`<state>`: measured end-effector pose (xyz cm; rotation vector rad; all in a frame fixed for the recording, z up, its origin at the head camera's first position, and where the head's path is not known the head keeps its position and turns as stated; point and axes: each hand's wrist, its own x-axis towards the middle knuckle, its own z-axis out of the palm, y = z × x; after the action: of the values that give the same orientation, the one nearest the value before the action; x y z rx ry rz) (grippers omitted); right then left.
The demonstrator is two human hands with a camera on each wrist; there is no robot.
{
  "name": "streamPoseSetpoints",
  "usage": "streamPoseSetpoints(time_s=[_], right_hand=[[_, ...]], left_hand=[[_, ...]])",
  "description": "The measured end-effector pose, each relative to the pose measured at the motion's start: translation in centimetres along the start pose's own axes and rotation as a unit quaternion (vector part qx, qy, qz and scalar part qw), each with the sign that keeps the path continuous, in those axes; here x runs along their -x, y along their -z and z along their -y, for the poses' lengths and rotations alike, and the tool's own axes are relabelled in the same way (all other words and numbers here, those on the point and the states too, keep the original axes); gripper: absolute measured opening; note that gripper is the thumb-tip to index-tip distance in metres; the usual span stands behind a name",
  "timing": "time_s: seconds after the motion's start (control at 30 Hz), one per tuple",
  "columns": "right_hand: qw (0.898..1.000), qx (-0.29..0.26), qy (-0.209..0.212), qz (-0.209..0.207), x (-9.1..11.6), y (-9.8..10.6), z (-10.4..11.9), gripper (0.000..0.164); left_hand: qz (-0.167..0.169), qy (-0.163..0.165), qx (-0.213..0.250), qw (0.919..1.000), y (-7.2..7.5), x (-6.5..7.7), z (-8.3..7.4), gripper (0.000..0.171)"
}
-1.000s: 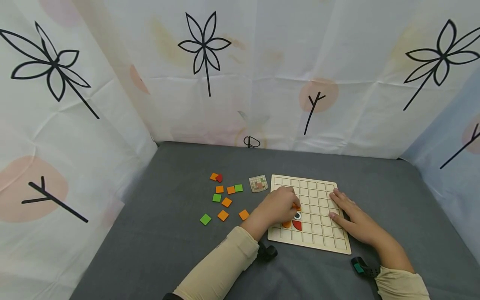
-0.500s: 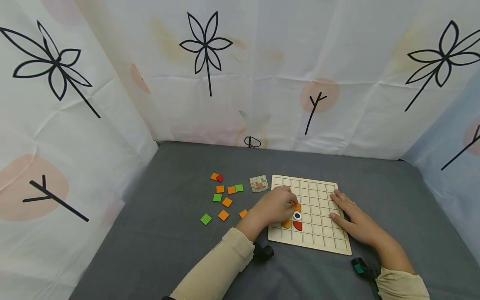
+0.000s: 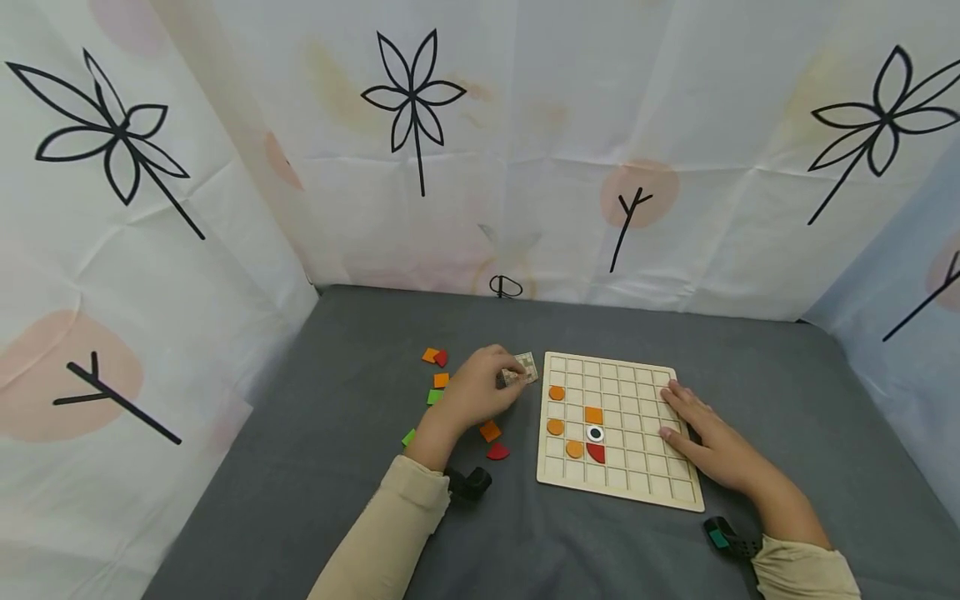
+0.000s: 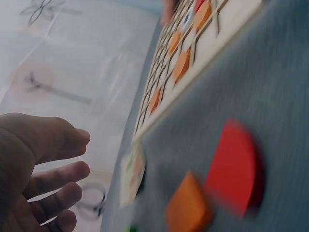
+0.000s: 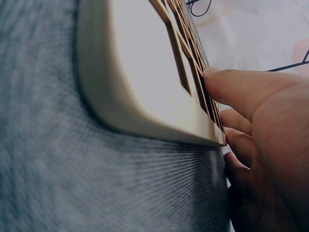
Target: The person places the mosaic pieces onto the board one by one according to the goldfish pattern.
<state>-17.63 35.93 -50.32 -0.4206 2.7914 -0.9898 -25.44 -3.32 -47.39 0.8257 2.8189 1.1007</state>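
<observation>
My left hand [image 3: 480, 387] hovers beside a small patterned card [image 3: 528, 365] and partly covers it in the head view. Nothing sits between its loosely bent fingers [image 4: 72, 140] in the left wrist view. A light wooden grid board [image 3: 630, 383] lies to the right. On it are several orange round pieces [image 3: 555, 427], an orange square [image 3: 594, 415], a white-and-black eye piece [image 3: 595, 433] and a red quarter-round piece [image 3: 596, 453]. My right hand [image 3: 708, 437] rests along the board's right edge, with thumb and fingers [image 5: 231, 87] extended.
Left of the board, loose orange squares [image 3: 490, 431], green squares [image 3: 434, 397] and red pieces [image 3: 497, 452] lie on the grey tabletop [image 3: 322, 467]. My left forearm hides some of them. A printed cloth [image 3: 525, 125] stands behind.
My left hand has lifted off the board and moved left to the card. The orange square above the eye piece and the round pieces at the left are uncovered. My right hand stays put.
</observation>
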Motion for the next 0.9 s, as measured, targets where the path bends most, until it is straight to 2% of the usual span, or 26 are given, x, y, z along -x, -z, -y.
streamPoseSetpoints(time_s=[0.2, 0.4, 0.63, 0.9], right_hand=[[1.000, 0.002, 0.003, -0.001, 0.0, -0.1, 0.0, 0.076], [1.000, -0.006, 0.004, 0.000, -0.1, -0.1, 0.0, 0.076], [1.000, -0.006, 0.002, 0.001, 0.0, 0.0, 0.0, 0.076], [1.000, -0.002, 0.000, 0.001, 0.0, 0.0, 0.1, 0.076]], left_hand=[[-0.055, 0.062, 0.009, 0.9965, 2.9, 1.3, 2.9, 0.023], [-0.078, 0.095, -0.002, 0.9924, 5.3, 2.3, 5.7, 0.027], [-0.080, 0.129, -0.011, 0.9884, 6.0, 3.2, 7.8, 0.035], [-0.059, 0.144, -0.010, 0.9878, 5.3, 3.0, 9.0, 0.042]])
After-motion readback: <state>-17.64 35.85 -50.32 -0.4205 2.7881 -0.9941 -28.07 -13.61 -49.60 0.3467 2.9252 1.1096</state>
